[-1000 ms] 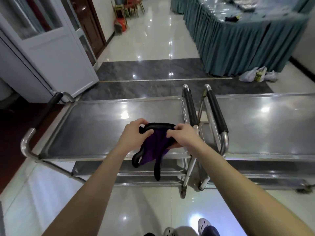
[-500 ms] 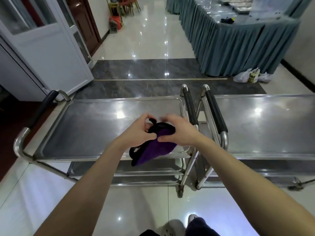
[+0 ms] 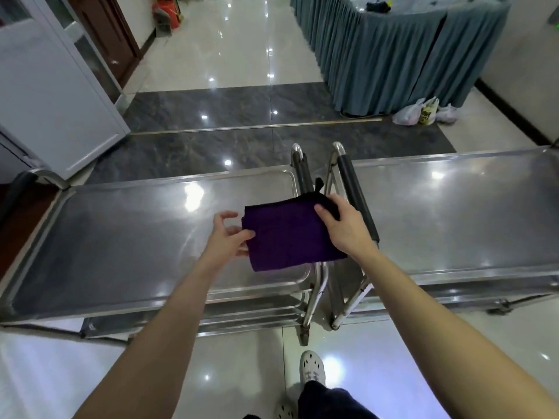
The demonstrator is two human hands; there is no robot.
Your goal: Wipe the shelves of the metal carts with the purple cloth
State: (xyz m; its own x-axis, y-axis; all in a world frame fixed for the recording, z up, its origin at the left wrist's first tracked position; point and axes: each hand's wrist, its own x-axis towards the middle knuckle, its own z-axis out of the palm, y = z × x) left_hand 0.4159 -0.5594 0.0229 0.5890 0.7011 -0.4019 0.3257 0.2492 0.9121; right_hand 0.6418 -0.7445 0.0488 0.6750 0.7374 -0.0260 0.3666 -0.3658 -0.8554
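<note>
Cloth (image 3: 290, 234) spreads flat, long axis running left-right.

We have only one view, from a wide-angle camera on the person's head. It faces forward and down, so the left hand (image 3: 227, 238) and the right hand (image 3: 346, 231) are near the middle, close to us. Just below stand the left cart (image 3: 121, 237) and the right cart (image 3: 453, 222). Farther off are the floor (image 3: 236, 55) and a draped counter (image 3: 393, 55).
</note>
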